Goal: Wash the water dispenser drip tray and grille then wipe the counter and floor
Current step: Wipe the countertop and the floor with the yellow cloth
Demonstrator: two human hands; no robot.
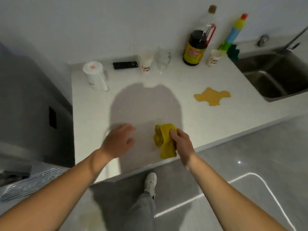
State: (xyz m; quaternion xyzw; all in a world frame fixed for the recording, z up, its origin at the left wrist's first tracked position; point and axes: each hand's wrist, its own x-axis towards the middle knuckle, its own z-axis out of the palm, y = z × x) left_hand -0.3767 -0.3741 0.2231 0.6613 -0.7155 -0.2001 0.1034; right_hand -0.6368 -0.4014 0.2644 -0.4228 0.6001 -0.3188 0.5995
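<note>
My right hand point(180, 140) grips a crumpled yellow cloth point(164, 140) on the white counter point(93, 117) near its front edge. My left hand point(119, 140) hovers or rests just left of the cloth, fingers spread and relaxed, holding nothing. A yellow-brown spill point(212, 96) lies on the counter to the right, near the sink point(273, 75). The white slotted grille point(31, 184) of the water dispenser shows at the lower left. A faint yellowish patch point(90, 219) marks the grey floor below.
Along the wall stand a white jug point(95, 75), a black remote point(125, 65), paper cups point(146, 63), a clear glass point(162, 59), a dark sauce bottle point(195, 49) and a cleaner bottle point(235, 33). My shoe point(150, 182) is on the floor under the counter edge.
</note>
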